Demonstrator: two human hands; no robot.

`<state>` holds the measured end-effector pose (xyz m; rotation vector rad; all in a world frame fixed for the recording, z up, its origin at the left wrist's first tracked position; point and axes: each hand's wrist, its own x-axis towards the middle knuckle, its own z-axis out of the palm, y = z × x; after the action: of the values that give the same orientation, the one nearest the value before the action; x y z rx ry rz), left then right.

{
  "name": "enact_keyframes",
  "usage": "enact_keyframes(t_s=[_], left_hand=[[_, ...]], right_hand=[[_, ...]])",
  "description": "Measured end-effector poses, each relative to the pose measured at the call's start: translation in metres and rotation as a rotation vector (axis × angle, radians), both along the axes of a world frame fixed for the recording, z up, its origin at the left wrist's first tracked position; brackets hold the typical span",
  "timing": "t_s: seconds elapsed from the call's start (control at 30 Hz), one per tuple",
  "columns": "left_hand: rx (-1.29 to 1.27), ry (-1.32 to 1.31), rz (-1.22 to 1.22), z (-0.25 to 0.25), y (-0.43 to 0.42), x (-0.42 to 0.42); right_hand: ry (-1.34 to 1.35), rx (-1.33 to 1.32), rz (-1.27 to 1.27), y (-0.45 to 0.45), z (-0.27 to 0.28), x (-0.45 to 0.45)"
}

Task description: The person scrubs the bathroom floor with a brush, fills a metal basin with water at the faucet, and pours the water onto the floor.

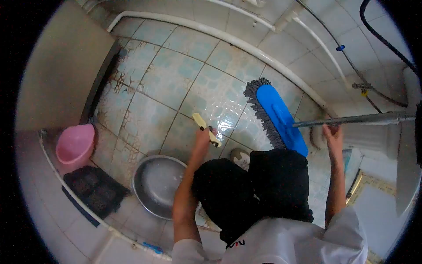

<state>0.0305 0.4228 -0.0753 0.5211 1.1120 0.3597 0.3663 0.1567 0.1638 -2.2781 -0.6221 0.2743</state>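
Blue mop [278, 113] rests on the tiles [176, 72] to your right. Your right hand [334, 135], part-curled, meets its handle [351, 119], grip unclear; your left hand [203, 137] wraps a pale-yellow tool [199, 119]. You're likely steadying the mop; shifting it calls for a sure hold.

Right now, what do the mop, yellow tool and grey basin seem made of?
Mop head: probably smooth plastic, even blue; fringe looks like fabric, grey strands. Pole: likely metal, greyish, dull sheen. Yellow tool: perhaps smooth plastic, evenly coloured. Grey basin: likely metal, silvery and reflective.
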Motion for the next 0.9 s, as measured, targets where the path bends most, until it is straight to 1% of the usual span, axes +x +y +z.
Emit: enact_keyframes(t_s=[0.07,0.1,0.13,0.2,0.23,0.27,0.3,0.33,0.37,0.43,0.47,0.5,0.53,0.57,0.6,0.63,0.67,0.7,0.77,0.8,0.83,0.87,0.9], left_hand=[[0.012,-0.057,0.019,0.002,0.000,0.011],[0.026,-0.111,0.032,0.002,0.001,0.016],[0.031,-0.231,0.053,0.001,0.000,0.019],[0.011,-0.250,0.037,0.026,0.006,0.027],[-0.010,-0.268,0.016,0.037,0.008,0.032],[-0.025,-0.313,0.044,0.040,0.010,0.038],[-0.035,-0.352,0.075,0.043,0.011,0.045],[-0.015,-0.361,0.113,0.052,0.011,0.048],[0.001,-0.293,0.121,0.051,0.011,0.053],[0.031,-0.344,0.164,0.056,0.012,0.058],[0.268,-0.103,0.064,0.051,0.010,0.061],[0.501,0.146,-0.034,0.057,0.014,0.061],[0.815,0.486,-0.163,0.062,0.011,0.059],[0.808,0.503,-0.136,0.064,0.007,0.050],[0.762,0.461,-0.215,0.072,0.006,0.038],[0.708,0.429,-0.286,0.083,0.006,0.026],[0.781,0.413,-0.391,0.099,0.002,0.006],[0.736,0.456,-0.349,0.104,-0.006,-0.012],[0.678,0.101,0.083,0.109,-0.035,-0.043],[0.660,0.199,0.221,0.097,-0.051,-0.063],[0.640,0.289,0.352,0.086,-0.073,-0.087],[0.707,0.464,0.601,0.096,-0.088,-0.123],[0.714,0.744,0.658,0.088,-0.123,-0.154]], right_hand=[[0.069,-0.566,0.083,-0.018,0.004,-0.023],[0.304,-0.663,0.152,0.003,0.022,-0.051],[0.543,-0.760,0.223,0.025,0.040,-0.078],[0.461,-0.493,0.562,0.039,-0.023,-0.075],[0.838,-0.335,0.450,0.081,-0.029,-0.091],[0.816,-0.229,0.461,0.109,-0.068,-0.094],[0.910,-0.069,0.473,0.145,-0.096,-0.106],[1.031,-0.050,0.387,0.176,-0.116,-0.121],[1.149,-0.033,0.291,0.203,-0.129,-0.136],[1.305,-0.058,0.417,0.239,-0.140,-0.165],[1.384,0.021,0.457,0.251,-0.129,-0.184],[1.386,0.009,0.477,0.255,-0.133,-0.191],[1.437,0.005,0.389,0.260,-0.139,-0.199],[1.484,-0.006,0.303,0.263,-0.145,-0.204],[1.521,-0.079,0.277,0.263,-0.147,-0.208],[1.538,-0.120,0.317,0.263,-0.146,-0.208],[1.442,-0.177,0.415,0.260,-0.145,-0.211],[1.357,-0.227,0.501,0.260,-0.145,-0.211],[1.247,-0.421,0.590,0.267,-0.135,-0.198],[1.254,-0.436,0.616,0.270,-0.147,-0.188],[1.037,-0.401,0.747,0.271,-0.165,-0.178],[0.809,-0.367,0.860,0.277,-0.178,-0.183],[0.808,-0.369,0.862,0.275,-0.186,-0.175]])
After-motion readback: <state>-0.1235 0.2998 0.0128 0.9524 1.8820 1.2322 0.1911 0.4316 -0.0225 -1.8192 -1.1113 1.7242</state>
